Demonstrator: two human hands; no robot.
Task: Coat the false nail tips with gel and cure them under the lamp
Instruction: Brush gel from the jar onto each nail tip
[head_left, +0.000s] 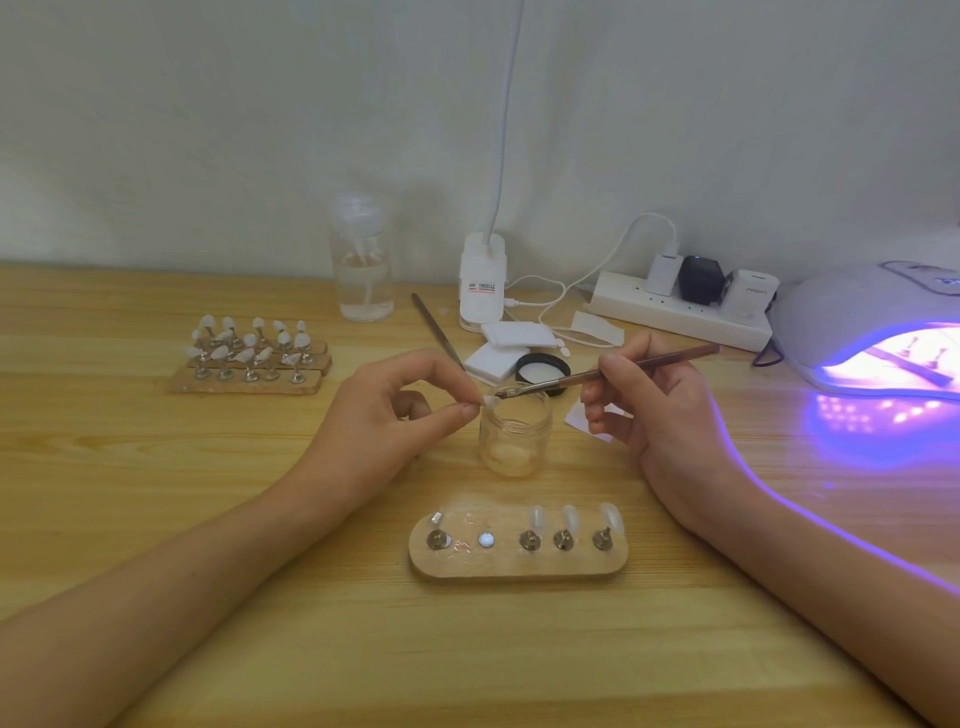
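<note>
Head view: slim brush (566, 381) touches translucent nail tip (488, 400) above glass jar (514, 441).

Left hand (387, 410) pinches a nail tip (488, 400); right hand (657, 410) brushes (597, 375) it over the jar (514, 434).

jar (514, 436) behind nail holder (518, 564), lamp (852, 317) far right, stand racks (249, 376) back left

A translucent nail tip (488, 400) is held over the open glass gel jar (515, 436), touched by the brush (613, 371); the lamp (852, 312) is lit violet.
</note>
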